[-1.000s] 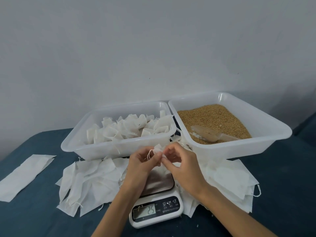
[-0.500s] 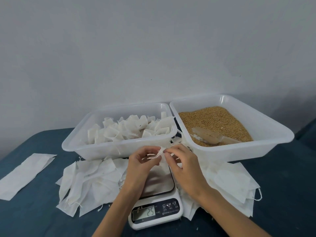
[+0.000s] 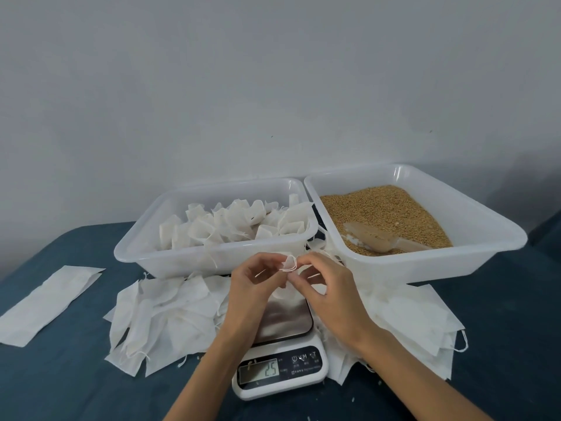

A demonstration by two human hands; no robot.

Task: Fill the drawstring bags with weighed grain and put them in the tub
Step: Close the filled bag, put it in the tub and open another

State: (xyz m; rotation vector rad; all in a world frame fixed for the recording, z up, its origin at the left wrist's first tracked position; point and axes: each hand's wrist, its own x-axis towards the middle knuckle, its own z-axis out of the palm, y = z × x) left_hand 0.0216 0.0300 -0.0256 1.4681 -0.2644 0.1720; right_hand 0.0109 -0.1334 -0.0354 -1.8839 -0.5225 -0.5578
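Left clear plastic tub (image 3: 170,238) behind white digital scale (image 3: 280,370) holds many filled white drawstring bags (image 3: 239,223). 1 bag (image 3: 288,291) on scale, reading 25; left hand (image 3: 252,287) and right hand (image 3: 331,293) fingers pinch its string (image 3: 290,264), likely cinching. Empty bags (image 3: 164,314) left of scale, golden grain (image 3: 382,208) right-rear: much left. Dark blue table (image 3: 60,384), plain grey wall (image 3: 273,86).

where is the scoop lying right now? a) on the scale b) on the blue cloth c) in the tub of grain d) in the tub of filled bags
c: the scoop lies on the grain in the right-hand tub, with no hand on it.
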